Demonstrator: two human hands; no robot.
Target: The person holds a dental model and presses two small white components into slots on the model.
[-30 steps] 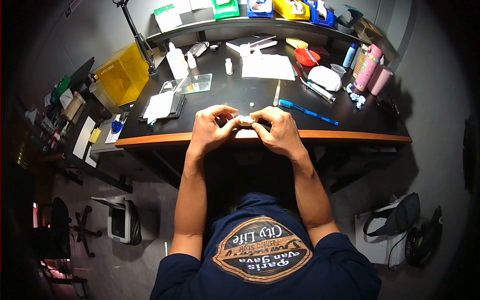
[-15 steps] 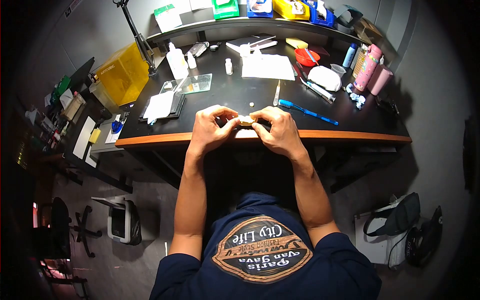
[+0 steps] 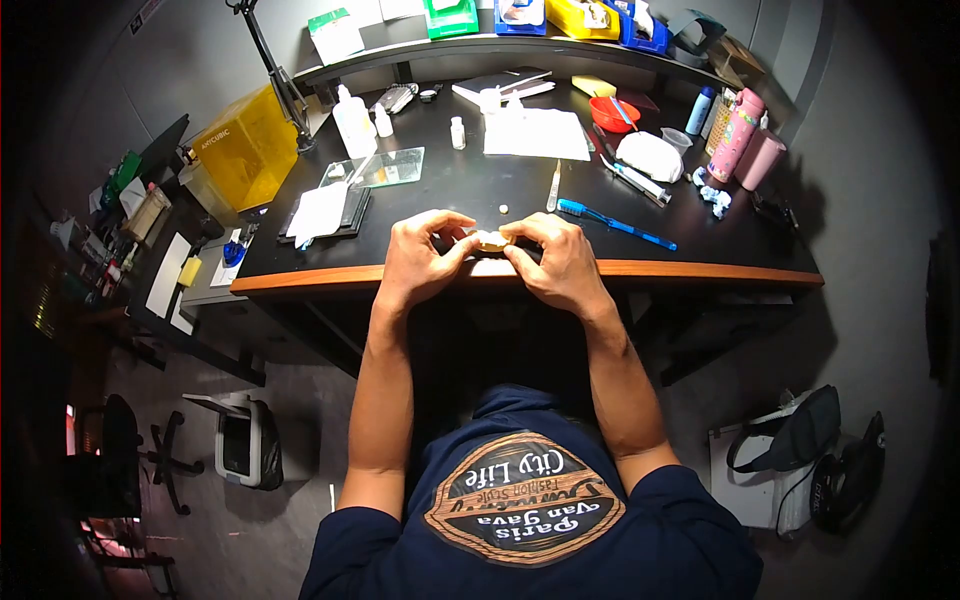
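Between my two hands, just above the front edge of the desk, is a small cream and white piece that looks like a dental model. My left hand pinches its left end between thumb and fingers. At the other end, my right hand grips it the same way. The fingertips cover part of the piece, so its full shape is hidden. Just beyond it lies a tiny off-white lump. A thin metal spatula and a blue toothbrush rest beyond and to the right of my right hand.
To the left are a glass slab, a black pad with white paper, and a white bottle. Paper sheets, a red bowl, a syringe and a pink flask stand farther back.
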